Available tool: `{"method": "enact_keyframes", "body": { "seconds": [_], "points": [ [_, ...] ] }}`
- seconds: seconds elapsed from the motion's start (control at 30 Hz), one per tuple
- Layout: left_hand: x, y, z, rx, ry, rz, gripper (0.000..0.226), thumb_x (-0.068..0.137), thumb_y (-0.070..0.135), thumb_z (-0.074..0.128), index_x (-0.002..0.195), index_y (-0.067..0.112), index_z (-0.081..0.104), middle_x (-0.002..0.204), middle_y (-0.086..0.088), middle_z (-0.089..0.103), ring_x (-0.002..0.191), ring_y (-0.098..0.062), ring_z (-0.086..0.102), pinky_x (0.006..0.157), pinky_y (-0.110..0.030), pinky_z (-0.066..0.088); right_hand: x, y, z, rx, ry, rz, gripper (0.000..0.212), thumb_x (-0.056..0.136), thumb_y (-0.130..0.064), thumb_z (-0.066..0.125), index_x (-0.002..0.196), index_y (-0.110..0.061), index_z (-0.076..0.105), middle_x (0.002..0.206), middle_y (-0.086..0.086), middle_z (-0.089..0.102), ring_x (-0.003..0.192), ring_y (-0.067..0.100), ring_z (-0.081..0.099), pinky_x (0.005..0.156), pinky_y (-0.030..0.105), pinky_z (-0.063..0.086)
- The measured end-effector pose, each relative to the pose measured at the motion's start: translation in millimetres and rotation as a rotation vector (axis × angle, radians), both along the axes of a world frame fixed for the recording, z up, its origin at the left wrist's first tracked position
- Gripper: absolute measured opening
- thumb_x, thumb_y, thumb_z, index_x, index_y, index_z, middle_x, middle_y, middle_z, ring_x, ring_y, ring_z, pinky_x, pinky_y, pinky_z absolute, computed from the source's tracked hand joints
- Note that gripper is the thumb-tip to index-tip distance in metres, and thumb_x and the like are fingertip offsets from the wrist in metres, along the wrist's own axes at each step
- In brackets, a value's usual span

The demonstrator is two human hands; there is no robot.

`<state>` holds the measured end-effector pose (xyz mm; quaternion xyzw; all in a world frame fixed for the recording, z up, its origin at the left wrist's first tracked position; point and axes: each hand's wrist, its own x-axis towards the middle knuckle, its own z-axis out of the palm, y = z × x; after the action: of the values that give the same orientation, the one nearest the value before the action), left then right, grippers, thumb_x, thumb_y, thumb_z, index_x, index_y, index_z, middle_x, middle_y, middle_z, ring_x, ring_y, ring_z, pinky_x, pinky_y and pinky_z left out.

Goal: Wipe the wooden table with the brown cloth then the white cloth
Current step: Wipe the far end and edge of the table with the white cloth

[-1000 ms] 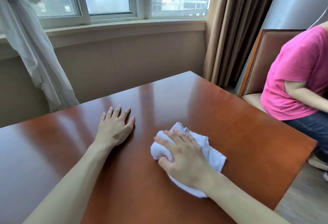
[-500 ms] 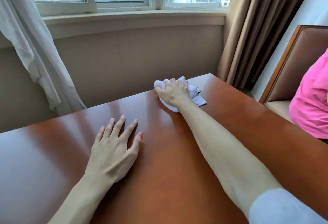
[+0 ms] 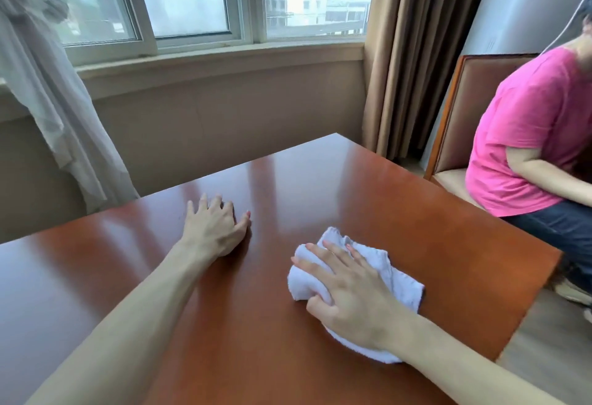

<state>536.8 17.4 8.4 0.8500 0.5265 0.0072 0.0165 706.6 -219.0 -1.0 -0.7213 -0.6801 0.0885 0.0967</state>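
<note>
Wooden table (image 3: 352,186): glossy, reddish-brown, seen from the head camera.
White cloth (image 3: 378,273): bunched, near the table's right edge.
Right hand (image 3: 349,295): on the cloth, fingers spread, thumb tucked against its near side.
Left hand (image 3: 214,228): flat on the table, fingers relaxed, near its far edge.

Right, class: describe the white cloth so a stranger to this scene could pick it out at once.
Start at the glossy reddish-brown wooden table below the window. Near its right-hand edge, the right hand presses down on a crumpled white cloth. It is the only loose object on the tabletop; the left hand lies bare.
</note>
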Motion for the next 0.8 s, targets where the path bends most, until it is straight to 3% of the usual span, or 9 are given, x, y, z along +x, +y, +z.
{"method": "enact_keyframes", "body": {
  "seconds": [0.1, 0.23, 0.43, 0.57, 0.73, 0.8],
  "points": [
    [18.7, -8.0, -2.0, -0.042, -0.089, -0.047, 0.066, 0.098, 0.064, 0.022, 0.155, 0.031, 0.028, 0.165, -0.007, 0.018, 0.153, -0.035, 0.008, 0.122, -0.056, 0.009, 17.7, 12.5, 4.5, 0.005, -0.007, -0.065, 0.084, 0.075, -0.063, 0.010, 0.156, -0.048, 0.027, 0.167, -0.019, 0.018, 0.156, 0.010, 0.005, 0.127, 0.042, -0.002],
    [28.4, -11.5, -20.6, -0.044, -0.191, -0.065, 0.067, 0.096, 0.068, 0.023, 0.157, 0.039, 0.022, 0.167, -0.002, 0.014, 0.154, -0.028, 0.006, 0.123, -0.052, 0.003, 56.6, 101.4, 4.0, 0.072, 0.000, -0.188, 0.085, 0.072, -0.065, 0.010, 0.148, -0.042, 0.039, 0.157, -0.013, 0.037, 0.151, 0.018, 0.023, 0.124, 0.050, 0.010],
    [28.4, -7.8, -28.8, -0.004, -0.222, -0.035, 0.075, 0.086, 0.074, 0.008, 0.156, 0.047, 0.013, 0.168, 0.008, 0.008, 0.155, -0.017, -0.002, 0.125, -0.043, -0.001, 112.8, 283.1, 1.8, 0.083, 0.017, -0.273, 0.055, 0.092, -0.056, 0.030, 0.139, -0.038, 0.051, 0.149, -0.001, 0.049, 0.142, 0.027, 0.035, 0.121, 0.054, 0.016],
    [28.8, -6.6, -28.4, 0.026, -0.213, -0.028, 0.077, 0.083, 0.075, 0.005, 0.155, 0.050, 0.013, 0.167, 0.012, 0.005, 0.154, -0.014, -0.003, 0.125, -0.039, -0.001, 139.1, 358.8, 8.6, 0.032, -0.025, -0.273, 0.042, 0.093, -0.052, 0.031, 0.114, -0.028, 0.059, 0.134, 0.002, 0.058, 0.127, 0.031, 0.043, 0.111, 0.052, 0.029],
    [30.3, -7.8, -25.7, 0.007, -0.224, -0.020, 0.077, 0.083, 0.076, 0.008, 0.155, 0.050, 0.017, 0.167, 0.011, 0.009, 0.155, -0.015, 0.001, 0.125, -0.039, 0.001, 134.3, 342.8, 3.5, 0.092, 0.005, -0.227, 0.034, 0.094, -0.051, 0.034, 0.106, -0.029, 0.058, 0.131, -0.003, 0.060, 0.129, 0.029, 0.045, 0.112, 0.055, 0.027],
    [29.9, -7.5, -24.4, -0.009, -0.214, -0.017, 0.075, 0.085, 0.075, 0.010, 0.155, 0.049, 0.017, 0.167, 0.009, 0.010, 0.155, -0.017, 0.001, 0.125, -0.041, 0.001, 120.6, 300.2, 0.9, 0.086, 0.024, -0.180, 0.048, 0.092, -0.053, 0.031, 0.129, -0.033, 0.056, 0.144, -0.005, 0.053, 0.137, 0.026, 0.040, 0.117, 0.055, 0.021]
  ]
}}
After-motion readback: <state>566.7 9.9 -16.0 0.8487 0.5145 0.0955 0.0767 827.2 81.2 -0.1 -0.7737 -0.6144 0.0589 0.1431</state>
